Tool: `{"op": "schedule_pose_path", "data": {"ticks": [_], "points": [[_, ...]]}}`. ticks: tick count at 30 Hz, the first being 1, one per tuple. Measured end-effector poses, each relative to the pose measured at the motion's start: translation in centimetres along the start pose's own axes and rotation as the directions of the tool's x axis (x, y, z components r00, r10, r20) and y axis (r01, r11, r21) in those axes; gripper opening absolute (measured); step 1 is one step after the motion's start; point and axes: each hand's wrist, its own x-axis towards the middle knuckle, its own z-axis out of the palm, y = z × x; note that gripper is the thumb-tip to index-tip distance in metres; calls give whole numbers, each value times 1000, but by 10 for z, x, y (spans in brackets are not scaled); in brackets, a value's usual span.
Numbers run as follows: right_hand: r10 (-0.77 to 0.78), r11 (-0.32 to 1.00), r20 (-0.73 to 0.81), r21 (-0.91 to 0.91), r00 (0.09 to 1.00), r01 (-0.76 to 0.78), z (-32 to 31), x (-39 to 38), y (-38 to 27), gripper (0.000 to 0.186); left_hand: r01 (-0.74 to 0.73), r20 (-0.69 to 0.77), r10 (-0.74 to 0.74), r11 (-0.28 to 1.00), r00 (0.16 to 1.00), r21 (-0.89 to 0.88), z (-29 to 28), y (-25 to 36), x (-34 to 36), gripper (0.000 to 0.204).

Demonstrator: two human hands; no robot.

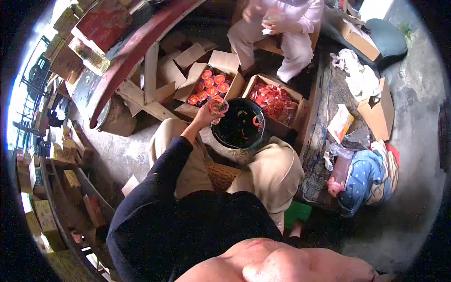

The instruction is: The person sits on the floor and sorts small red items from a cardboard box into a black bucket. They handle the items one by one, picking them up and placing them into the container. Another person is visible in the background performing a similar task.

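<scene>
My left hand [205, 116] is closed around a clear plastic cup [217, 105] with red on it, above the left rim of a black bucket [221, 138] between my knees. Bare skin of my right arm or hand [286, 263] fills the lower edge, very near the camera; its fingers cannot be made out. Behind my left hand, an open carton [187, 83] holds several small dark cups with red lids [209, 83]. To the right of it, another box [298, 110] is filled with loose red wrappers [273, 99].
A seated person [296, 37] in pale clothes faces me, their hands around a small object. A worn bench [317, 141] on the right bears cloths, boxes and a pink bottle [337, 183]. A red-edged counter [131, 42] and stacked cartons [44, 216] line the left.
</scene>
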Motion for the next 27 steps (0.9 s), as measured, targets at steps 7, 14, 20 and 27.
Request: {"op": "schedule_pose_path", "data": {"ticks": [7, 14, 20, 27], "points": [[-58, 988, 70, -139, 996, 67, 22, 21, -20, 18, 64, -37, -56, 964, 998, 260, -9, -12, -14, 74], [-48, 975, 61, -212, 997, 60, 44, 33, -30, 18, 53, -11, -52, 959, 999, 279, -9, -23, -5, 77], [-41, 955, 66, -290, 997, 59, 44, 41, -35, 18, 206, 47, -205, 978, 978, -17, -8, -16, -19, 72], [-39, 950, 82, -307, 996, 62, 63, 51, -39, 19, 106, 16, -117, 944, 993, 312, -5, -4, -8, 73]]}}
